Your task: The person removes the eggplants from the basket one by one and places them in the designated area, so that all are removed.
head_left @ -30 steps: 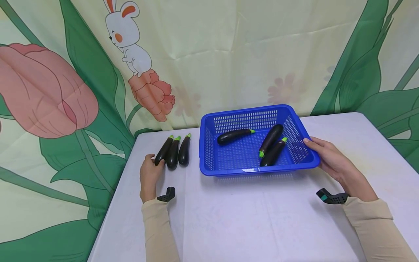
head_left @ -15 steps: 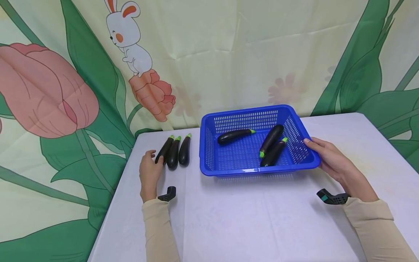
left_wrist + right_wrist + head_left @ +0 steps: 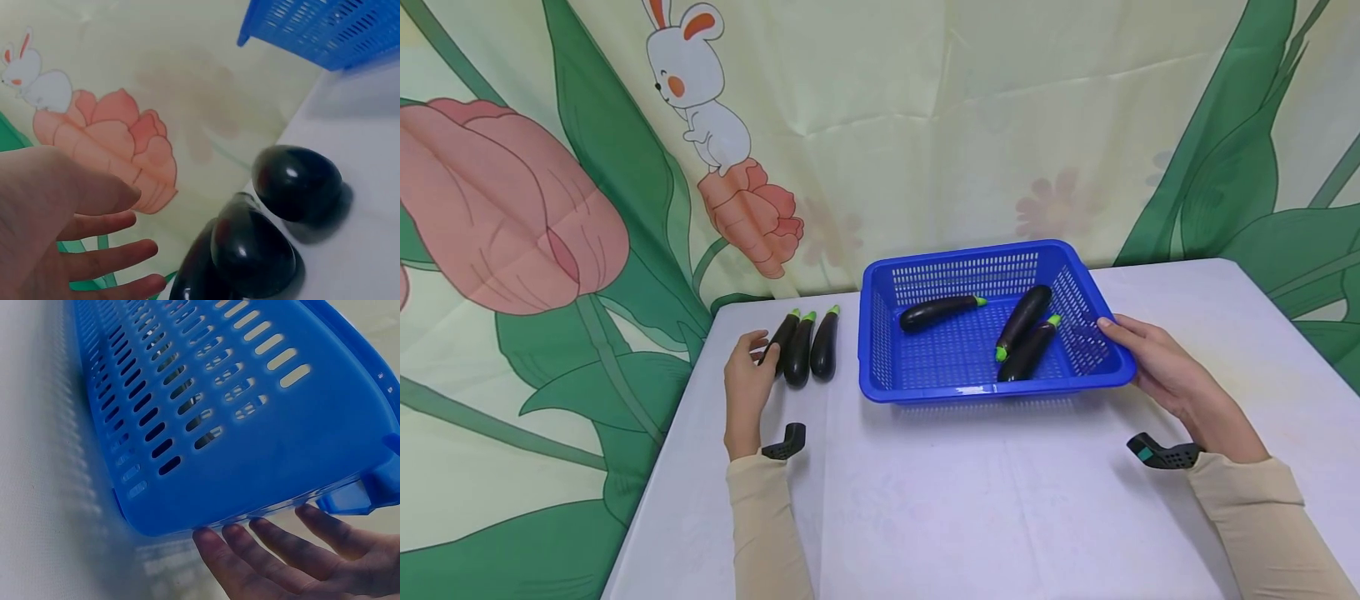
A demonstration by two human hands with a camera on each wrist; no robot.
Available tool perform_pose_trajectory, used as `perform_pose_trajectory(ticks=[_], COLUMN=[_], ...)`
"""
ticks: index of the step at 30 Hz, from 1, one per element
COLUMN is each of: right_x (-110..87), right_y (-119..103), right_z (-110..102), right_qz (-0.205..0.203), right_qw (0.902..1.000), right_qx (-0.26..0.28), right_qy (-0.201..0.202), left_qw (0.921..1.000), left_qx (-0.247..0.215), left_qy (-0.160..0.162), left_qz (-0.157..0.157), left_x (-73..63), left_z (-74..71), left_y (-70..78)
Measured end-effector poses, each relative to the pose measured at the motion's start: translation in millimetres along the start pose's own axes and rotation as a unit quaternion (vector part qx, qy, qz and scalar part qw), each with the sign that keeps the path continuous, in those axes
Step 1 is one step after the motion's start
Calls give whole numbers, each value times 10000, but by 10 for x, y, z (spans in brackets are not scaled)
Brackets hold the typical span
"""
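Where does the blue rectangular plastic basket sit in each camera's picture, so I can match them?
Head: the blue rectangular plastic basket is just right of centre, whole.
Left wrist: top right corner, partly cropped.
Right wrist: across the upper middle and right, cropped.
Shared landmark: the flat white tabletop, found at bottom, right and left respectively.

White table, pale backdrop with rabbit and tulip

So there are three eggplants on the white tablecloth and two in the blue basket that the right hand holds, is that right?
Nearly: the head view shows three eggplants in the blue plastic basket, not two. The right hand does hold it, and three more eggplants lie on the white tablecloth.
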State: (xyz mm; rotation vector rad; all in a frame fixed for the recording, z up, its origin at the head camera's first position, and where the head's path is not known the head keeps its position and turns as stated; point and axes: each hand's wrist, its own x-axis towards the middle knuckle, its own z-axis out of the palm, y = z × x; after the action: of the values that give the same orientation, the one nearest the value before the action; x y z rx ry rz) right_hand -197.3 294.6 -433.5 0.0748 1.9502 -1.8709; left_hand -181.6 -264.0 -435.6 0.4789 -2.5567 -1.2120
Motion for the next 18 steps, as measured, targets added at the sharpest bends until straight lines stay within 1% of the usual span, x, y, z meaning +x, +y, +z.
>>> perform_pose_trajectory(ticks=[4,6,9,11,14,18], right_x=[-3,0,4,6,7,12], right_y=[-2,0,5,12,16,8], right_z=[-2,-2,-1,-1,-2,-5], right_qz=[-9,-9,-3,2,-2,-4], right_qw=[10000,10000,10000,10000,10000,10000], right_qx=[55,46,-8,-39,-30,-38], right_qy=[-20,-16,-2,1,-11,-11], left_qw=[9998,9993,9964,9930,9869,9773], left_qx=[-185,-378,-826,-1140,-1531,-1987], left_qy=[-19,-2,8,-47,-227,-517], left_qz=[-19,33,183,311,453,530], left_x=[-8,-16,-21,-24,-30,-57], left_z=[-2,0,19,41,82,141], left_y=[38,61,100,135,207,335])
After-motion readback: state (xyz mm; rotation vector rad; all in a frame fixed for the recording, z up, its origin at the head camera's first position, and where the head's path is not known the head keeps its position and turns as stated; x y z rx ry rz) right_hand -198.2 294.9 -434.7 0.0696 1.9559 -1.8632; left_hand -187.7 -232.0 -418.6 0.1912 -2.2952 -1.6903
